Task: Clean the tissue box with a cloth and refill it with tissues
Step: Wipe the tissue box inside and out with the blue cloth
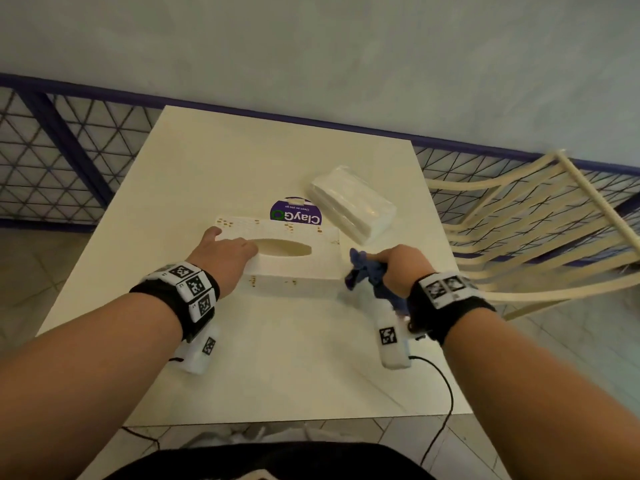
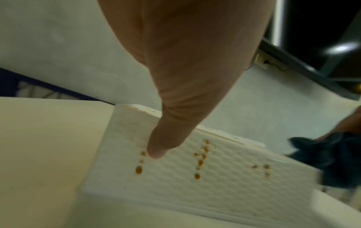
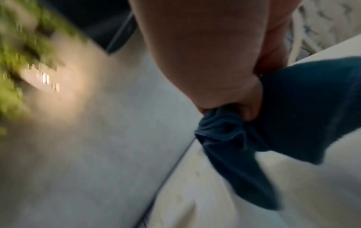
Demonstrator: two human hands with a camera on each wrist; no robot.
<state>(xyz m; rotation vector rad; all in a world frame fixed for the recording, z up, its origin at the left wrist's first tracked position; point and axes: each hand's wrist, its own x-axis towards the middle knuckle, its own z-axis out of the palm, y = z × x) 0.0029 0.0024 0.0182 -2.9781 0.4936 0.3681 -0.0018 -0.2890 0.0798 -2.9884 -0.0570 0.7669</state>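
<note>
A white tissue box (image 1: 298,268) with an oval slot lies mid-table, with orange-brown spots on its sides. My left hand (image 1: 225,249) holds its left end, fingers across the top. In the left wrist view the thumb (image 2: 156,150) presses the spotted front wall of the box (image 2: 224,182). My right hand (image 1: 398,266) grips a bunched dark blue cloth (image 1: 367,271) just off the box's right end; the cloth (image 3: 293,115) hangs from the fist (image 3: 224,77). A clear-wrapped pack of white tissues (image 1: 353,202) lies behind the box to the right.
A round purple ClayGo container (image 1: 296,214) sits right behind the box. The cream table (image 1: 207,168) backs onto a blue mesh railing (image 1: 52,150). A cream slatted chair (image 1: 536,237) stands at the right. A black cable (image 1: 446,393) trails over the near table edge.
</note>
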